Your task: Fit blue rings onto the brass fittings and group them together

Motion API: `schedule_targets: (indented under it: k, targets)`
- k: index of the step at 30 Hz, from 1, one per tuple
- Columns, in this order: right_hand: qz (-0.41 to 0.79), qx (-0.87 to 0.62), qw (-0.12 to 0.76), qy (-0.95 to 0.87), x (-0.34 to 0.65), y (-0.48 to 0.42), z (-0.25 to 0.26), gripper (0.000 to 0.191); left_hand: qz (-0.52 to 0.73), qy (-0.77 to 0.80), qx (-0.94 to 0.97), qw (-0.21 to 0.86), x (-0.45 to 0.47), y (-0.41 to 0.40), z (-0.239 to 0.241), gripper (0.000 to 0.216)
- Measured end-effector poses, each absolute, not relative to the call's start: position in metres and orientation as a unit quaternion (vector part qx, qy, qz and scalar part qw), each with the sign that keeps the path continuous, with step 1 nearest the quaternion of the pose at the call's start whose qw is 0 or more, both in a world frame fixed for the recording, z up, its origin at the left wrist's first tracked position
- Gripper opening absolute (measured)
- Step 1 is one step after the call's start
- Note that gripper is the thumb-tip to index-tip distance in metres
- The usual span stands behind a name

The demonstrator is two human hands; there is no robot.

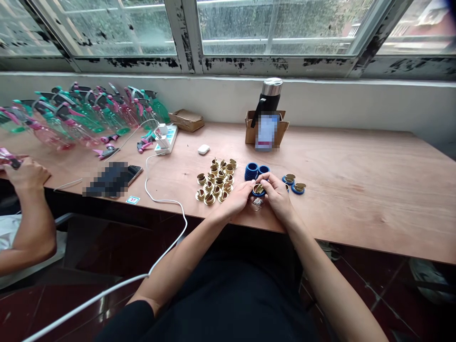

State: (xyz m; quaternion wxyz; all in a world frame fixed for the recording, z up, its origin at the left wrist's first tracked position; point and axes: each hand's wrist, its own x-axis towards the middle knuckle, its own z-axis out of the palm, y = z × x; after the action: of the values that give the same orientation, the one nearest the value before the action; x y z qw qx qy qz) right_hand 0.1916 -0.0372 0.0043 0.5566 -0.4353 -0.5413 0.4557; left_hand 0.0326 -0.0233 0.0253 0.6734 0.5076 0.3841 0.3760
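Between both hands, near the table's front edge, is a gold-coloured round metal fitting with a blue ring around its base. My left hand pinches it from the left, and my right hand has thumb and fingers closed on its right side. Just below lie thin silver wire loops, partly hidden. Behind my fingers stand stacked blue rings. To the right are a few fittings seated on blue rings, one mostly covered by my right hand. Several bare gold-coloured fittings sit in a group on the left.
Spray bottles crowd the back left, near a power strip with a white cable. A phone lies left of the fittings. A flask stands in a cardboard box. Another person's hand is at far left.
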Motion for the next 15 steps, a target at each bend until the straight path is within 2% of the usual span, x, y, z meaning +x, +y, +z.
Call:
schedule_targets:
  k: [7, 15]
  targets:
    - [0.489, -0.415, 0.561, -0.523, 0.19, -0.037, 0.008, 0.024, 0.384, 0.383, 0.49, 0.683, 0.036, -0.022, 0.024, 0.033]
    - [0.465, -0.422, 0.575, -0.524, 0.186, -0.036, 0.009, 0.029, 0.386, 0.363, 0.43, 0.731, 0.042, -0.018, 0.016, 0.041]
